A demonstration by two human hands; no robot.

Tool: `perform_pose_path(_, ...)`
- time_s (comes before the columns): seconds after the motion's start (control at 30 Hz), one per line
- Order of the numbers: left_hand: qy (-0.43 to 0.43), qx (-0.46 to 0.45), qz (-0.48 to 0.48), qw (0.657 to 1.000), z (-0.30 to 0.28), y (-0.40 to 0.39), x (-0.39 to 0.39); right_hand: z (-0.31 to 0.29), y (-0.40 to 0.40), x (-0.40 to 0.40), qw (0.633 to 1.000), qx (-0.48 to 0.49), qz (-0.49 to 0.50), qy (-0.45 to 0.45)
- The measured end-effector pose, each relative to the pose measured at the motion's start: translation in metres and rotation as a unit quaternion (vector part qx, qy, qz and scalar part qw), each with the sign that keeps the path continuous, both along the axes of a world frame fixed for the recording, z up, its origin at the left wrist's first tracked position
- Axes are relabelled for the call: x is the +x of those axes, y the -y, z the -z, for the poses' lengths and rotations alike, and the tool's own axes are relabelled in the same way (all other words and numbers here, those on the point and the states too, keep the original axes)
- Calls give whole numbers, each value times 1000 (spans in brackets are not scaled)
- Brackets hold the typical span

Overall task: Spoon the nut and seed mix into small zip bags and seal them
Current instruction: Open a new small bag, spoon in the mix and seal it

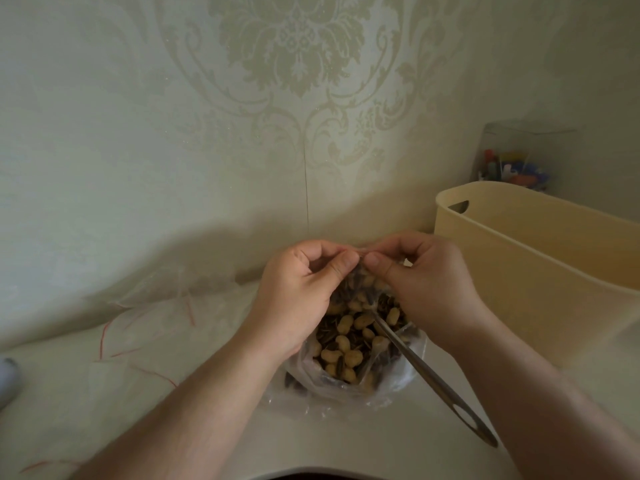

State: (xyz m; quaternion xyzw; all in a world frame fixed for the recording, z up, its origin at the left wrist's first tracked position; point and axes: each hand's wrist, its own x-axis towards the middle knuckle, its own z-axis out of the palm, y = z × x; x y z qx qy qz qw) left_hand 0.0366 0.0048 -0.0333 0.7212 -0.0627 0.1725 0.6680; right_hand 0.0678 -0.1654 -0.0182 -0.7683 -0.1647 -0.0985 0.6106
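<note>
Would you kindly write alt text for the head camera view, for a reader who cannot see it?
Both hands, left hand and right hand, pinch the top of a small zip bag of nuts and seeds above a larger open bag of mix, where a metal spoon rests. A beige bin stands at right.

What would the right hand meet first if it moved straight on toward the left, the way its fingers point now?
The left hand: the right hand pinches the small zip bag top almost thumb to thumb with it. Depth is unclear, but hardly any gap shows.

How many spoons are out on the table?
1. The spoon stands in the big open bag of nut mix, its handle leaning toward the right arm. Others could be hidden inside the cream bin.
</note>
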Motion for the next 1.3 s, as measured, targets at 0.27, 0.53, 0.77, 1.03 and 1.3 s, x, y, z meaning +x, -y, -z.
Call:
perform_pose_path(0.27,-45,-25,74,996,-6,0,-3,-1,2,2,993,110,12,-35)
perform_pose_path(0.53,-85,-86,46,992,-4,-1,3,-3,1,8,965,230,-41,-120)
perform_pose_path(0.77,-98,-138,71,983,-11,-6,1,-1,-2,5,988,140,-22,-63)
perform_pose_path(1.03,-123,-156,150,969,-9,-5,1,2,-1,5,994,59,80,54)
perform_pose_path(1.3,-88,-243,128,958,-12,-13,7,2,-3,3,992,126,-3,-17)
